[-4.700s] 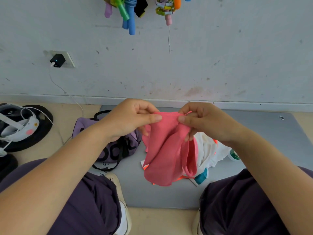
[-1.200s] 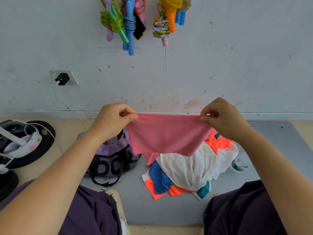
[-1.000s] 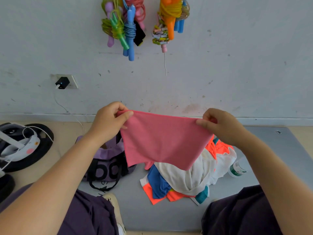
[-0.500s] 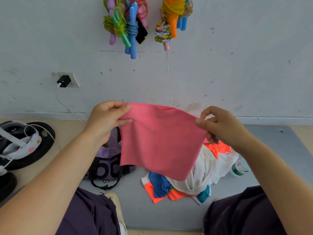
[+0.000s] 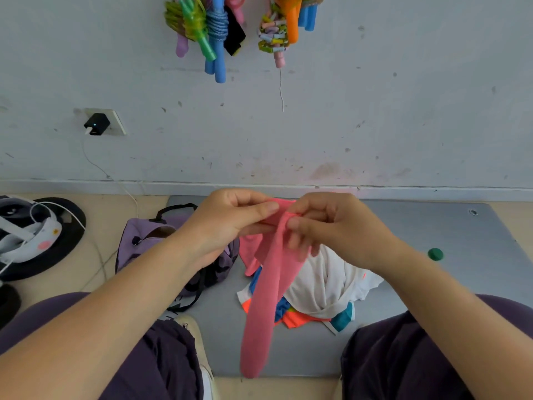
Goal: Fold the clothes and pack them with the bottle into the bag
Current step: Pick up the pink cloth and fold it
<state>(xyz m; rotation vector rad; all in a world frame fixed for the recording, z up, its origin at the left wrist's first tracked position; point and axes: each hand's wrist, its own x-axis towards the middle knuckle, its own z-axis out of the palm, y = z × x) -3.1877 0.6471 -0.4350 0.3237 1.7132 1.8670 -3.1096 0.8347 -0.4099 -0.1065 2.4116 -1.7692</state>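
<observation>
A pink garment [image 5: 265,301] hangs folded in half as a narrow strip above the grey mat [image 5: 450,235]. My left hand [image 5: 230,223] and my right hand [image 5: 331,229] meet at its top edge and both pinch it. Under it lies a heap of clothes [image 5: 326,287], white, orange and blue. The purple bag [image 5: 144,241] sits open to the left of the heap, partly behind my left forearm. Only the green cap of the bottle [image 5: 435,253] shows past my right forearm.
The wall is close behind the mat, with skipping ropes [image 5: 219,27] hanging on it and a charger [image 5: 96,124] in a socket. A white headset on a black disc [image 5: 37,238] lies on the floor at the left. My knees frame the mat's near edge.
My hands came together, bringing the two top corners of the spread pink garment against each other. It now hangs as a narrow folded strip instead of a wide sheet.
</observation>
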